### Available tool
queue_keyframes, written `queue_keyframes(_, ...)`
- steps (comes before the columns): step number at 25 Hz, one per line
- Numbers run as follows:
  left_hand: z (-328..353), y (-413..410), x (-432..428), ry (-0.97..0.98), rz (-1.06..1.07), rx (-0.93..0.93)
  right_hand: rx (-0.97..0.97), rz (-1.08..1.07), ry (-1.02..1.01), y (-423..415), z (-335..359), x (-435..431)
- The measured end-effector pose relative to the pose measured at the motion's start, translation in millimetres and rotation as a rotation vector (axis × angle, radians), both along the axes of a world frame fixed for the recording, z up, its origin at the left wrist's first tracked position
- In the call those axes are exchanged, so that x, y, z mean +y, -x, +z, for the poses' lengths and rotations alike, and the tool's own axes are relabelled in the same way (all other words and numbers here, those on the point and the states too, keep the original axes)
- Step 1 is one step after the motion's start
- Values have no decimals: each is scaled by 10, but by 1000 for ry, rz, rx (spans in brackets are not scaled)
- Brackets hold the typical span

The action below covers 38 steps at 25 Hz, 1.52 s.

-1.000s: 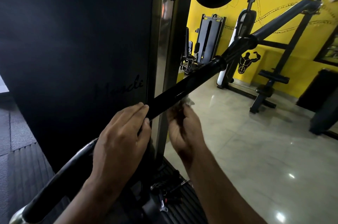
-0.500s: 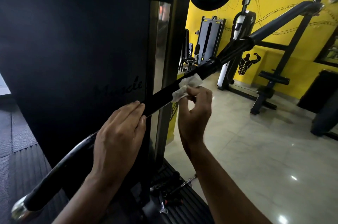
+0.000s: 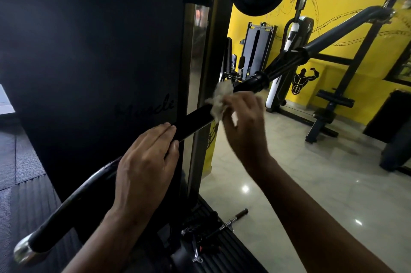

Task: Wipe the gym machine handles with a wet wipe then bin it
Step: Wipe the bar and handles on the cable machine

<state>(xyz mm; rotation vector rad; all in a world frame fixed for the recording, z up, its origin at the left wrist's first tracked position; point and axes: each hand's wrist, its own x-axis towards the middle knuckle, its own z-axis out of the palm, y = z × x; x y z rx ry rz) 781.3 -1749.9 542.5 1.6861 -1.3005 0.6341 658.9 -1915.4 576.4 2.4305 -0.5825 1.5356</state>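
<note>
Big flat black machine panel (image 3: 89,61) across left half of frame. Yellow painted wall (image 3: 355,16) upper right, glossy pale tiled floor (image 3: 311,172) lower right. Long black gym machine bar handle (image 3: 193,120) on a diagonal, chrome-capped end at lower left, up toward centre right. Left hand (image 3: 144,165) at centre, laid over the bar handle, fingers straight, nothing pinched. Right hand (image 3: 244,121) just right of centre, fingers curled round crumpled white wet wipe (image 3: 219,100), held tight against the bar handle, up-right of the left hand. Wipe edges blurred.
</note>
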Motion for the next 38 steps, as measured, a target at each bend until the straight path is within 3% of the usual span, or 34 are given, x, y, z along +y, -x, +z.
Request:
queue_keyframes(3,22,10,-25,-8,-1,12,300,124,206,-22,15,83)
queue_keyframes(6,69,5,-42,-54,0,23,195,77,3,-57,286,23)
queue_keyframes(7,83,10,-48,-73,5,34,246,86,12,-71,327,38)
queue_keyframes(10,151,22,-106,-117,-3,41,582,158,123,-116,411,-41)
queue_keyframes(13,237,22,-212,-122,-34,50,577,85,-127,-184,664,-214)
queue_keyframes(16,274,49,-274,-112,-49,44,719,26,-94,-205,774,-193)
queue_keyframes(19,289,50,-274,-106,-82,27,768,-39,-239,-153,1051,-196)
queue_keyframes(23,323,70,-262,-109,-100,32,949,94,-286,-266,1124,-57)
queue_keyframes(26,336,70,-259,-140,-103,58,1005,17,-345,-344,1227,-116)
queue_keyframes(31,422,91,-253,-206,-133,62,1101,98,-552,-453,1261,-22)
queue_keyframes(34,466,111,-258,-224,-148,83,1136,-90,-476,-451,1301,-44)
queue_keyframes(36,474,127,-239,-230,-169,96,1105,-25,-415,-362,1295,-15)
queue_keyframes(38,472,120,-239,-213,-171,103,954,6,-364,-226,1171,60)
